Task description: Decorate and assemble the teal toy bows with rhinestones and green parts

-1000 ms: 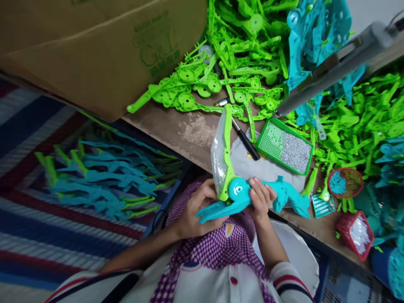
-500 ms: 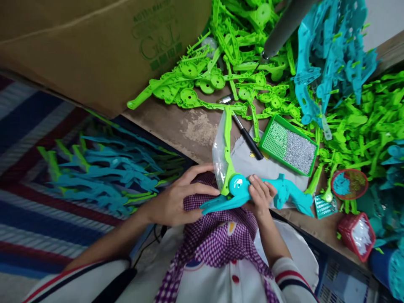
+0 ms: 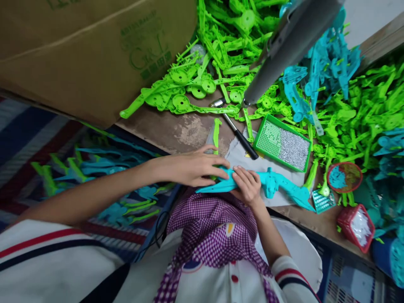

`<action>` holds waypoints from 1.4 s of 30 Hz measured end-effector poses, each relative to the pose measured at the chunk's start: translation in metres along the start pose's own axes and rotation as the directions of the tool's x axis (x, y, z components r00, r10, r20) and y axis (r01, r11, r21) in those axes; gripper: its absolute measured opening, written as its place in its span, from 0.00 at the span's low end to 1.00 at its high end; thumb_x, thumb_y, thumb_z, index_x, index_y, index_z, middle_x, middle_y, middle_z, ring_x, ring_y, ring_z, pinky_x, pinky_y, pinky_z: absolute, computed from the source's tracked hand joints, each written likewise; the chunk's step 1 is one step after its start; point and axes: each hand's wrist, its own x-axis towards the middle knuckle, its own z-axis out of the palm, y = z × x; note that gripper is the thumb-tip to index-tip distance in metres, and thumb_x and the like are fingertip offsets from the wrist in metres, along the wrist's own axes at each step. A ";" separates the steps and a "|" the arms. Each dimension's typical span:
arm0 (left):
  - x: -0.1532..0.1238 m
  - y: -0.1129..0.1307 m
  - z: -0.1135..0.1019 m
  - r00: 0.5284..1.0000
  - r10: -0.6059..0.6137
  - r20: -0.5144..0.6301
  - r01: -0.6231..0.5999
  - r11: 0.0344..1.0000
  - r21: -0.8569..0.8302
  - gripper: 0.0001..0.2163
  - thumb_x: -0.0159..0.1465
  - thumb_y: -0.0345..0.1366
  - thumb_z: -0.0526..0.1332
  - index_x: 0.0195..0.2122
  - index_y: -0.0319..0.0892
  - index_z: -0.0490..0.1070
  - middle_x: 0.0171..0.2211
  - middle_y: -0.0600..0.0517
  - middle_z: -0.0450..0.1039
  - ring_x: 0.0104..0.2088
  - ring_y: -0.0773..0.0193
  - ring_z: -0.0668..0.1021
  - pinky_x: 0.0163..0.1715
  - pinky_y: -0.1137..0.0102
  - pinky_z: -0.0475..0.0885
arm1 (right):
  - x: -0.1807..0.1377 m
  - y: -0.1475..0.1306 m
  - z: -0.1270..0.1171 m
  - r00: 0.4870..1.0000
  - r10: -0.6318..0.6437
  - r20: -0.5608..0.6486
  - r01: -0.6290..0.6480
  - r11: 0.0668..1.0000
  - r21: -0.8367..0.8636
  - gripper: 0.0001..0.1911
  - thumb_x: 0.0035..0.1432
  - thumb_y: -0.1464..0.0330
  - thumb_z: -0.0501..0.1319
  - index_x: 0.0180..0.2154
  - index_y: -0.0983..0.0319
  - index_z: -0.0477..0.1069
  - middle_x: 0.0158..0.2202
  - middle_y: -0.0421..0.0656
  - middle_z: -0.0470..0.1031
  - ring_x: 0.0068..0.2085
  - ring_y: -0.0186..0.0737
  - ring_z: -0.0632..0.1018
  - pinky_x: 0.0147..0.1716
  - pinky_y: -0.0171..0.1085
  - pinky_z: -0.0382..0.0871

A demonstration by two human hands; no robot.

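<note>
chg: l hand has gone from beside the blue body's tip to palm-down over its joint end, hiding the round hub; green arm now shows mainly its upper bit. prob means l hand is busy at the joint while r hand steadies. l fingers are spread & bent; can't tell if they grip. r hand is closed round the body's mid, gripping. piece is held at the bench edge. qty: 1 hammer, 1 green tray w/ metal bits, 1 round red basket, 1 red tub, 1 sm teal tray, 1 carton; piled green parts & blue parts too many to count.
</note>
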 end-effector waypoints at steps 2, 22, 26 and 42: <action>0.002 -0.015 0.006 0.999 0.012 0.050 -0.015 0.997 0.069 0.18 0.61 0.32 0.65 0.51 0.56 0.77 0.53 0.50 0.76 0.52 0.55 0.77 0.65 0.56 0.55 | 0.006 0.000 -0.002 0.993 0.004 0.120 -0.009 0.999 0.041 0.28 0.66 0.60 0.60 0.63 0.63 0.62 0.57 0.53 0.77 0.60 0.48 0.77 0.57 0.46 0.65; -0.008 -0.075 0.057 0.943 0.334 0.013 -0.324 0.905 0.274 0.16 0.63 0.34 0.64 0.52 0.52 0.72 0.58 0.45 0.74 0.58 0.55 0.75 0.65 0.57 0.63 | 0.013 -0.005 -0.024 0.954 0.207 0.215 -0.274 0.895 0.351 0.27 0.58 0.67 0.57 0.59 0.59 0.68 0.58 0.50 0.77 0.61 0.49 0.75 0.59 0.54 0.66; -0.005 -0.074 0.056 0.944 0.329 0.024 -0.321 0.899 0.299 0.14 0.64 0.36 0.66 0.51 0.53 0.73 0.56 0.46 0.75 0.56 0.58 0.76 0.64 0.60 0.64 | 0.012 -0.004 -0.024 0.956 0.196 0.219 -0.267 0.891 0.367 0.25 0.59 0.67 0.57 0.58 0.59 0.69 0.58 0.50 0.77 0.61 0.48 0.76 0.58 0.54 0.67; 0.002 -0.059 0.057 0.951 0.308 -0.028 -0.296 0.931 0.212 0.13 0.63 0.36 0.67 0.49 0.51 0.75 0.53 0.43 0.76 0.51 0.56 0.78 0.59 0.59 0.67 | 0.003 -0.001 -0.022 0.962 0.205 0.180 -0.261 0.884 0.388 0.25 0.58 0.66 0.58 0.58 0.58 0.70 0.55 0.49 0.79 0.59 0.48 0.77 0.56 0.53 0.69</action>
